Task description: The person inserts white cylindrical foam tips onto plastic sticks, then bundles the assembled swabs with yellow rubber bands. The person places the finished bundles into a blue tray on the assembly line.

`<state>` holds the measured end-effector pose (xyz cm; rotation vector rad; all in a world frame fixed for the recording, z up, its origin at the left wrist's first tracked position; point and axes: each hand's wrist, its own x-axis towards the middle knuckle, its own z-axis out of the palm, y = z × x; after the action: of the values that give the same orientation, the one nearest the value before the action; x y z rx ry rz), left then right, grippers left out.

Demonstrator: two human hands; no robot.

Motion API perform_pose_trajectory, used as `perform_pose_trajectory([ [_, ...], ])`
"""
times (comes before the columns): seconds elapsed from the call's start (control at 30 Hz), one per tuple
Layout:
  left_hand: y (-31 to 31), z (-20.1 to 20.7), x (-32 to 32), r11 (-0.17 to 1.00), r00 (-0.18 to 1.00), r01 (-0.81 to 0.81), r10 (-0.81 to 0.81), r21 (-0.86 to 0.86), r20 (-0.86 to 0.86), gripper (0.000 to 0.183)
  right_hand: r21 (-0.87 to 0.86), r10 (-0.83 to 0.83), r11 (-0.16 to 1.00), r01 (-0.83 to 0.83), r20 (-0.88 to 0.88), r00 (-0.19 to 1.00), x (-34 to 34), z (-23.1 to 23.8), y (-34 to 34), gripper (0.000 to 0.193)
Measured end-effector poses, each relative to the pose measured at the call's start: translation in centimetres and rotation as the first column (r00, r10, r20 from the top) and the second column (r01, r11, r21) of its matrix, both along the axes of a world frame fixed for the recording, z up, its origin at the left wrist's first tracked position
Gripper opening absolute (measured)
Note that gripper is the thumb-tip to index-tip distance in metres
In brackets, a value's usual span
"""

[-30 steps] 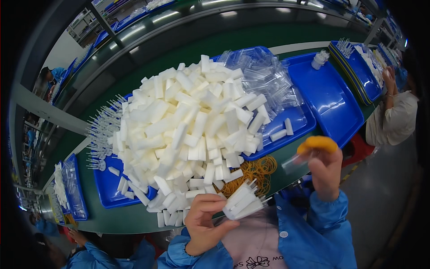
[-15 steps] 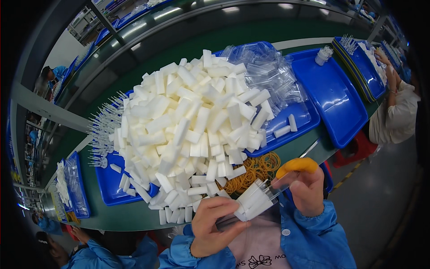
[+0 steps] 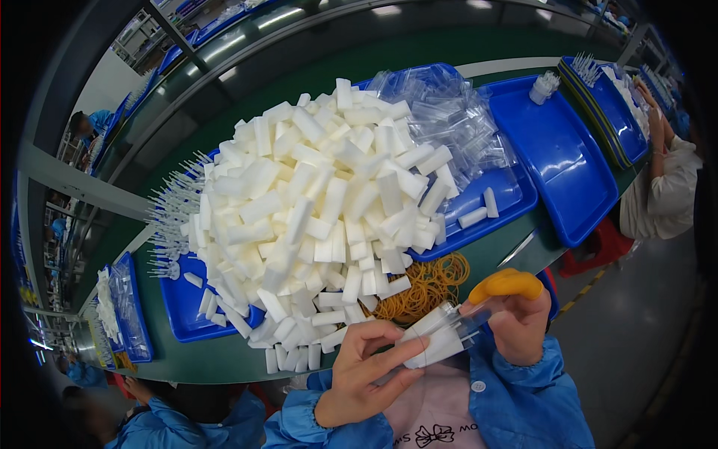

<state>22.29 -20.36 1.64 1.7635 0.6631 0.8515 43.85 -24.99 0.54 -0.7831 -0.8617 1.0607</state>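
My left hand (image 3: 366, 378) is closed around a bundle of white foam pieces (image 3: 435, 346), just in front of the big foam pile (image 3: 314, 187). Thin pale tips stick out at the bundle's right end. A clear plastic sleeve (image 3: 471, 323) meets that end, and my right hand (image 3: 521, 329) grips it. Orange finger covers (image 3: 508, 284) sit on fingers of my right hand. How far the sleeve reaches over the bundle is hard to make out. Brown rubber bands (image 3: 426, 290) lie in a tangle just beyond the bundle.
A blue tray (image 3: 490, 238) behind the pile carries clear plastic sleeves (image 3: 441, 112). Right of it, another blue tray (image 3: 565, 176) bears a small white bundle (image 3: 544, 87). White spiky parts (image 3: 176, 209) stand at the left. Tweezers (image 3: 517, 248) lie near my right hand. Co-workers sit on both sides.
The bundle and my left hand have shifted slightly right, and the left fingers now reach further over the foam. The sleeve in my right hand appears closer around the bundle's tip end.
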Motion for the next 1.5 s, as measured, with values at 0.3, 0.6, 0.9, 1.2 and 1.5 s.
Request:
perform_pose_trajectory([
  [0.3,-0.1,-0.3,0.1,0.995,0.995,-0.095,0.095,0.016,-0.024,0.070,-0.061,-0.036,0.997,0.052,0.245,0.969,0.6,0.7,0.2,0.032],
  [0.6,1.0,-0.4,0.8,0.192,0.893,0.450,-0.073,-0.872,0.445,0.066,-0.072,0.128,0.992,-0.106,0.494,0.860,2.3,0.4,1.6,0.028],
  [0.9,-0.2,-1.9,1.2,0.032,0.868,0.497,-0.008,-0.867,0.497,0.062,-0.128,0.247,0.965,-0.231,0.748,0.616,1.3,4.0,0.7,0.068],
  [1.2,-0.6,-2.2,0.8,0.078,0.898,0.408,0.148,-0.910,0.415,0.056,-0.201,0.316,0.935,-0.290,0.844,0.433,-1.3,1.4,0.8,0.102],
  [1.5,-1.1,-3.0,0.6,-0.103,0.842,0.529,0.193,-0.842,0.504,0.056,-0.085,0.184,0.958,-0.274,0.916,0.358,-2.7,2.2,1.0,0.093],
])
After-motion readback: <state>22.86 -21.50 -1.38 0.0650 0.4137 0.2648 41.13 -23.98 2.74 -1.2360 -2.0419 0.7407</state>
